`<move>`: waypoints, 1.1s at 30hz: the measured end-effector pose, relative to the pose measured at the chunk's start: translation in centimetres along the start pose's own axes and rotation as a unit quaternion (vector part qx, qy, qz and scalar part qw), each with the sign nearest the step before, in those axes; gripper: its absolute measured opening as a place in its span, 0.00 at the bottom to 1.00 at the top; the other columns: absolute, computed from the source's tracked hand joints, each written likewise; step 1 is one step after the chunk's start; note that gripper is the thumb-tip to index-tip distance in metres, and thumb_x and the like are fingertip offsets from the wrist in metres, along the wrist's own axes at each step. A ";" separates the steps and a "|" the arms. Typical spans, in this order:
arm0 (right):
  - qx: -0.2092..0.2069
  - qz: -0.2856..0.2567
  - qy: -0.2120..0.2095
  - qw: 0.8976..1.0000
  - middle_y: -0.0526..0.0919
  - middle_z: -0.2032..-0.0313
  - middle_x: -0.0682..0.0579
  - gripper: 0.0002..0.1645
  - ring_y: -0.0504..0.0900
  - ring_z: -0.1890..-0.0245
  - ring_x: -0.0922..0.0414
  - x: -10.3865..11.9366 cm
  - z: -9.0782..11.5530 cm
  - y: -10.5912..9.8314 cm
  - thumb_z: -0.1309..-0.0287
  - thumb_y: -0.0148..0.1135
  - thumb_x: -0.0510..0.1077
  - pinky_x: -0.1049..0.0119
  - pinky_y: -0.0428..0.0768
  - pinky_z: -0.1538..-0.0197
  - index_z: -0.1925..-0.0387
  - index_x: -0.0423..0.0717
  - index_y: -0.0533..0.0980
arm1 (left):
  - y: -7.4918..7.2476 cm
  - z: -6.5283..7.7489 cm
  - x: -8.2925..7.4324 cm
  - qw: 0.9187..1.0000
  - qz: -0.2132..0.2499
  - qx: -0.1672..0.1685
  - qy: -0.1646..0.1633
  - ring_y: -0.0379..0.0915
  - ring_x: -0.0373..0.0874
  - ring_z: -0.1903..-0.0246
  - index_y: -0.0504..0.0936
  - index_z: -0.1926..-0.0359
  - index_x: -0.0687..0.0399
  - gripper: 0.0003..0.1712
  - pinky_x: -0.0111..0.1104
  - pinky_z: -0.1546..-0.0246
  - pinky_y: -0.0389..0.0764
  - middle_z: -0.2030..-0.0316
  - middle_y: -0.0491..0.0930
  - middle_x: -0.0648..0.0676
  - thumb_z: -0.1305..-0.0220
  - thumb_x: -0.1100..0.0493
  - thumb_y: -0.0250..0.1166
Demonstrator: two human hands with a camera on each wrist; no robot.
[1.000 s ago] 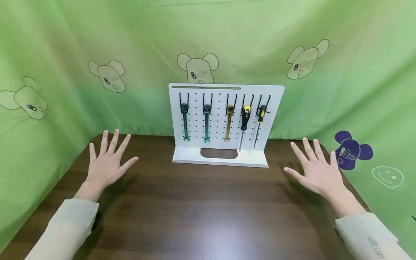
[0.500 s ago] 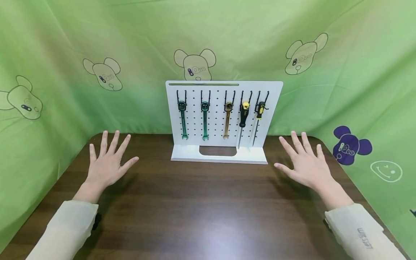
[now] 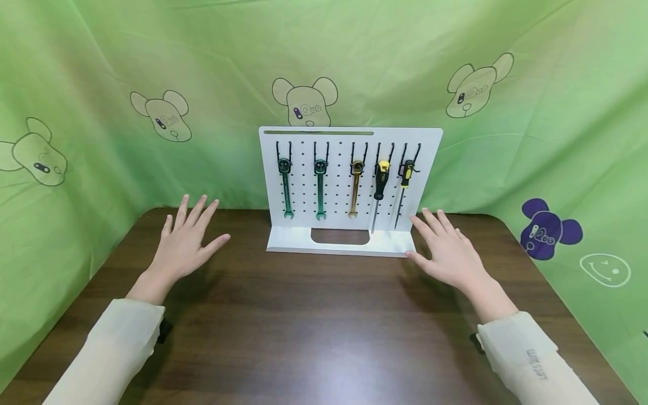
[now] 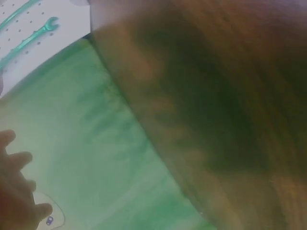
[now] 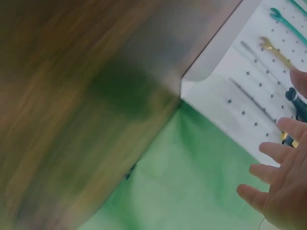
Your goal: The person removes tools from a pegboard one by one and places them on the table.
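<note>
A white pegboard point(image 3: 334, 194) stands upright on its flat foot near the middle of the table's point(image 3: 304, 337) far edge. From left to right, its black hooks point(image 3: 327, 152) carry a green combination wrench point(image 3: 286, 188), a second green wrench point(image 3: 320, 191), a gold wrench point(image 3: 355, 188), a large black-and-yellow screwdriver point(image 3: 382, 181) and a smaller one point(image 3: 407, 175). The wrenches hang ring ends up, forked ends down; both screwdrivers point downward, slightly tilted. The right hand point(image 3: 450, 253) is at the board's right edge, contact unclear.

Pale glare on tabletop point(image 3: 314, 304); wrist views blurred
</note>
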State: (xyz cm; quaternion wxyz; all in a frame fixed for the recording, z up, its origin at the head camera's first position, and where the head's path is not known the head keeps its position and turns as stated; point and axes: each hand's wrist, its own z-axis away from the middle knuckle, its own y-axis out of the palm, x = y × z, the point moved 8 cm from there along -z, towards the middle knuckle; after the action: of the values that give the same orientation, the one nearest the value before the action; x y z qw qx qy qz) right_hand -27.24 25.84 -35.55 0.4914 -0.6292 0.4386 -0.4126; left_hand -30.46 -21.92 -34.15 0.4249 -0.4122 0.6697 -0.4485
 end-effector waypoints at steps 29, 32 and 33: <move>0.018 -0.255 -0.063 0.965 0.71 0.32 0.40 0.33 0.66 0.30 0.41 10.7 -7.1 3.9 0.32 0.60 0.48 0.44 0.64 0.28 0.30 0.40 0.66 | -3.1 -7.0 -5.2 0.967 0.234 -0.087 0.057 0.69 0.59 0.36 0.67 0.31 0.60 0.27 0.55 0.41 0.76 0.37 0.75 0.64 0.27 0.57 0.59; 0.024 -0.296 -0.064 0.953 0.72 0.32 0.41 0.32 0.69 0.31 0.41 11.7 -8.0 4.2 0.32 0.60 0.46 0.45 0.67 0.29 0.31 0.40 0.67 | -3.4 -7.6 -5.5 0.965 0.239 -0.092 0.057 0.71 0.59 0.37 0.67 0.32 0.60 0.27 0.55 0.43 0.77 0.39 0.77 0.64 0.28 0.58 0.59; 0.025 -0.306 -0.066 0.949 0.73 0.33 0.41 0.32 0.71 0.32 0.41 12.0 -8.3 4.2 0.32 0.60 0.45 0.45 0.68 0.30 0.31 0.39 0.66 | -3.5 -7.8 -5.7 0.964 0.241 -0.093 0.057 0.71 0.59 0.37 0.67 0.32 0.61 0.27 0.55 0.43 0.77 0.40 0.77 0.64 0.28 0.58 0.59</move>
State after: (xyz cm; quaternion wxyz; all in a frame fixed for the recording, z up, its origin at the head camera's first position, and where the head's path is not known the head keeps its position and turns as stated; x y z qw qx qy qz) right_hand -32.45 11.64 -37.18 0.3847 -0.7468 0.1808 -0.5115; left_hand -35.48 -15.57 -27.87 0.4417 -0.2502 0.8109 -0.2911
